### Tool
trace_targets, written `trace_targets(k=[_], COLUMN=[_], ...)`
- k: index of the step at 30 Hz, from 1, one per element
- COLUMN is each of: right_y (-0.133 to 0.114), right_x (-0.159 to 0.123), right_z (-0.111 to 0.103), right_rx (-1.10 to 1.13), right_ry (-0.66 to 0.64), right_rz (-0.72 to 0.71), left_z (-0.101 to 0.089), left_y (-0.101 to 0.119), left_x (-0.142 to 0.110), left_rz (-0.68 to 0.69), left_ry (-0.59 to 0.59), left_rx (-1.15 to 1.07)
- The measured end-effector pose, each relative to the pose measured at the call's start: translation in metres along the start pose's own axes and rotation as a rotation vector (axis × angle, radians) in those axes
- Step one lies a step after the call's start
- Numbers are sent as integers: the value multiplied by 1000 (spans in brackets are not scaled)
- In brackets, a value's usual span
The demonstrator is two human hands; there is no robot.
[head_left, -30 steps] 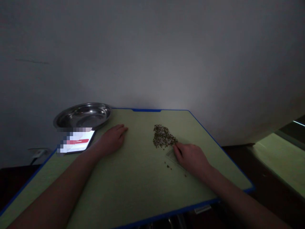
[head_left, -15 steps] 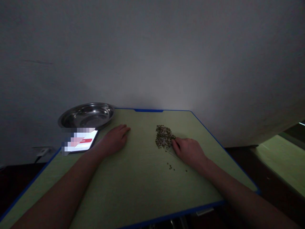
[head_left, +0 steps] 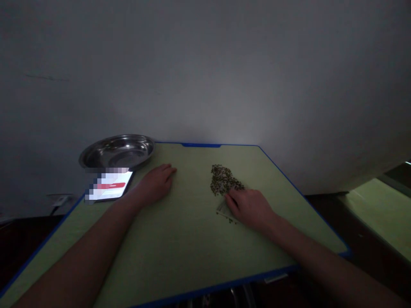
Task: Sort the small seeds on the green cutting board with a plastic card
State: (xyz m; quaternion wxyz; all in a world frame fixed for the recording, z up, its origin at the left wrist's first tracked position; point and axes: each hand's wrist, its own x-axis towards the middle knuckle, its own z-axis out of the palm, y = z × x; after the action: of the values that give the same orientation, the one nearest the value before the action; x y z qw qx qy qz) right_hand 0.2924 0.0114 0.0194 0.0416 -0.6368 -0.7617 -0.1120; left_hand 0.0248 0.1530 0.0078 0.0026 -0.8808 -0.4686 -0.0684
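A patch of small dark green-brown beans [head_left: 221,179] lies spread on the pale green table. My right hand [head_left: 248,207] rests at the near edge of the patch, fingers pinched together. From under it sticks out a thin, see-through flat piece [head_left: 224,215], like clear plastic, most of it hidden by the hand. A few loose beans [head_left: 231,221] lie along the near edge of that piece. Palm down on the table, my left hand [head_left: 157,182] is left of the beans with its fingers stretched out, holding nothing.
A wide steel basin [head_left: 118,152] stands at the table's back left corner. In front of it lies a phone [head_left: 112,188] with its screen lit, beside my left wrist. The table [head_left: 180,248] has a blue rim, and a grey wall [head_left: 205,85] rises behind it.
My right hand has moved slightly left and toward me with the clear piece, which now reaches the loose beans in front. Beans now spread farther right beyond my fingers. My left hand stays put.
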Motion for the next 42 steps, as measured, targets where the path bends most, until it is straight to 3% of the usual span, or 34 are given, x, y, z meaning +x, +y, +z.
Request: trace_targets(k=[8,14,20,24,29,34,42], right_y=[-7,31,56,40,5,-21,-33], right_x=[-2,-6,-42,-57,-44,-23,22], right_z=[-6,-8,-6,-7,-8,-7,-6], right_rx=[84,7,-84,-129,-95,-34,-29], right_ry=[-45,-76,-140,-136,-93,-35,23], right_rz=[-121,61,281,352,314,179,-84], left_z=[2,2,1,1,1,-2,-5], left_y=[-2,-1,1,0,0,2,4], left_x=[1,2,2,2,2,-1,-2], left_rz=[-3,12,7,11,-7,-6,-2], left_ry=[-17,2,7,7,1,3,-5], left_rx=[13,-5,-14,-9,-18,-11,7])
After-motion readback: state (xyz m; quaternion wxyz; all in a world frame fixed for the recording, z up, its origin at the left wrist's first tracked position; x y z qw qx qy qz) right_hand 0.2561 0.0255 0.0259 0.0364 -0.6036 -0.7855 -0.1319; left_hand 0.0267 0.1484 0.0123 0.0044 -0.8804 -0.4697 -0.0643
